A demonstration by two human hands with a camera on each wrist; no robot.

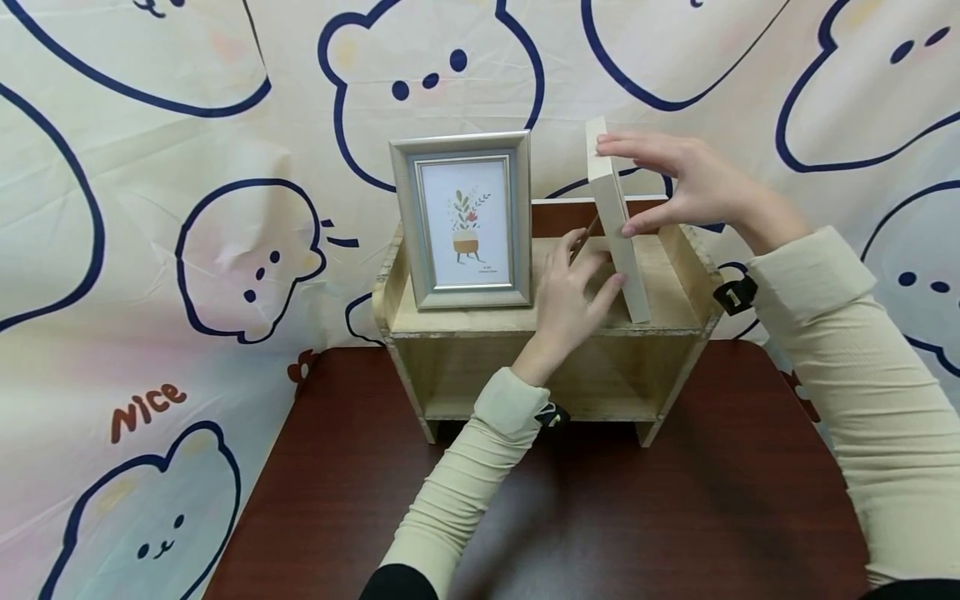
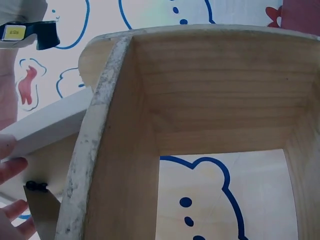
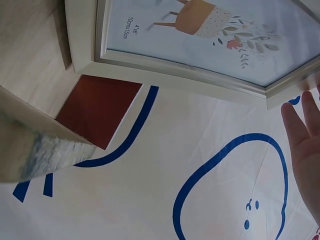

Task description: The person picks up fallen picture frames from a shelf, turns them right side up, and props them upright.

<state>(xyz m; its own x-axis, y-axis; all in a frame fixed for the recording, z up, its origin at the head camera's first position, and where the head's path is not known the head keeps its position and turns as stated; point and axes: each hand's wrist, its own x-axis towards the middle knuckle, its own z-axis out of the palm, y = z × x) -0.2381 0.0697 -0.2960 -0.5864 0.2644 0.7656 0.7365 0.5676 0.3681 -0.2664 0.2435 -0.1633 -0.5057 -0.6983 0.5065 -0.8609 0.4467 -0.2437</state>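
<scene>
A pale picture frame (image 1: 618, 225) stands edge-on on the upper shelf, leaning slightly. Its picture side (image 3: 200, 45) shows in the right wrist view. My right hand (image 1: 690, 179) holds this frame, fingertips at the upper edge and thumb lower on its side. On the back side is my left hand (image 1: 570, 300), its thumb at the frame's near edge and its fingers spread by the fold-out stand leg (image 2: 44, 212). A black hinge (image 2: 36, 186) joins that leg to the back. To the left, a silver-grey frame (image 1: 401, 217) with a potted-plant picture stands facing forward.
The two-tier wooden shelf unit (image 1: 667, 332) has raised side panels and an open lower compartment. It stands on a dark red-brown table (image 1: 637, 517). Behind hangs a cloth (image 1: 247, 150) printed with cartoon bears.
</scene>
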